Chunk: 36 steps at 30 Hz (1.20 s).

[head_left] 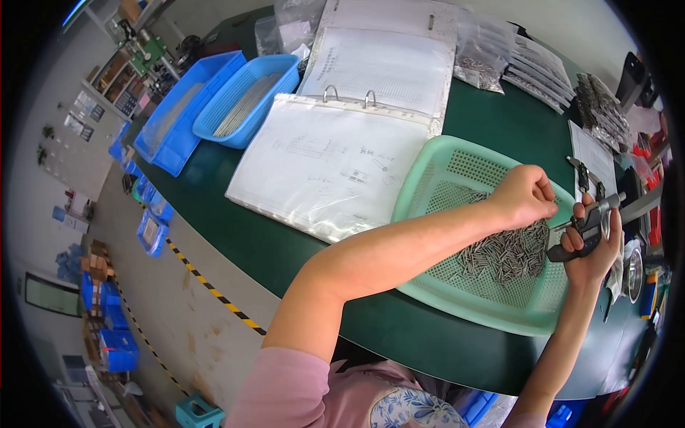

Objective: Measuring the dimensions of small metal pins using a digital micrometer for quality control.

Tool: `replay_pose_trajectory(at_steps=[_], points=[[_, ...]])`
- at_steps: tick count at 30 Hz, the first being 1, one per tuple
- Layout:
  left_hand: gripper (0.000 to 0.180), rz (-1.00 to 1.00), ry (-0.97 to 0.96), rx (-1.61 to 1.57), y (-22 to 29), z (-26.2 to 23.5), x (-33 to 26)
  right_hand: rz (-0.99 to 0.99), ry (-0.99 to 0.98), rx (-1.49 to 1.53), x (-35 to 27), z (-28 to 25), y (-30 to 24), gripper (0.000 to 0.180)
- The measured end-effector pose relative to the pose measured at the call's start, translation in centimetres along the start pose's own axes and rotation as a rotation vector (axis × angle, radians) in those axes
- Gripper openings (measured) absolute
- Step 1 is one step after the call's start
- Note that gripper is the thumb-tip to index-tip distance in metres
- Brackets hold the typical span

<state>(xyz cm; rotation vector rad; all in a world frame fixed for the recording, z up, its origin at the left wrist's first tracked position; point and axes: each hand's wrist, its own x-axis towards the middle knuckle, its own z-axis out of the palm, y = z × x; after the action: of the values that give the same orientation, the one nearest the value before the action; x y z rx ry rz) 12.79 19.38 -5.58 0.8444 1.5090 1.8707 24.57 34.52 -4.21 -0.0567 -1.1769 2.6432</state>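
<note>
Looks like a gauging step: we judge that we're checking small metal pins [505, 258] with a handheld micrometer [591, 232], right of centre in the frame. Pins lie in a loose heap in the green perforated tray [409, 192], which sits on the green worktop [385, 321].

Right hand [598, 250], right side of frame: fingers wrapped round the micrometer, gripping it over the tray's right rim, thimble pointing toward upper right. Left hand [524, 197], reaching across from lower left: thumb and fingertips closed in a pinch, just beside the measuring end. Can't tell whether a pin sits between them; too small, and the hand blocks the view. Can't read the display or confirm the micrometer's faces touch anything either.

Open binder [335, 164] with drawing sheets lies upper centre, presumably our reference. Light blue basket [287, 65] with long thin rods is upper left, well apart from our hands.

Next move, our judgement: it calls for a pin square between the measuring faces, left fingers steady, right fingers working the thimble gently until contact, then a reading. Risks: a tilted pin giving a false size, or a dropped one getting lost in the heap.
</note>
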Motion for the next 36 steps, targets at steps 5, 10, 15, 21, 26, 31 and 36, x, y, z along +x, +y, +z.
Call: replay_pose_trajectory(at_steps=[5,10,15,21,26,31,36], points=[[0.018,-0.015,-0.081,0.064,-0.3,-0.5,0.3,0.021,0.132,0.061,-0.1,2.0,0.3,0.060],[0.014,-0.067,-0.089,0.041,1.2,-0.6,-0.3,0.054,0.161,0.160,0.6,2.0,0.5,0.059],[0.012,-0.044,-0.129,0.162,1.8,-0.2,-0.7,0.028,0.201,0.149,0.3,2.3,0.3,0.058],[0.010,0.037,-0.119,0.268,1.6,0.2,-1.3,0.062,0.201,0.118,0.1,2.4,0.5,0.057],[0.010,0.107,-0.095,0.288,1.7,-0.2,-1.3,0.072,0.236,0.117,0.2,2.9,0.5,0.056],[0.009,0.120,-0.108,0.332,1.8,-0.3,-1.3,0.065,0.249,0.128,0.2,3.1,0.5,0.057],[0.010,0.123,-0.125,0.345,2.0,-0.2,-1.3,0.048,0.247,0.111,0.3,3.0,0.5,0.058]])
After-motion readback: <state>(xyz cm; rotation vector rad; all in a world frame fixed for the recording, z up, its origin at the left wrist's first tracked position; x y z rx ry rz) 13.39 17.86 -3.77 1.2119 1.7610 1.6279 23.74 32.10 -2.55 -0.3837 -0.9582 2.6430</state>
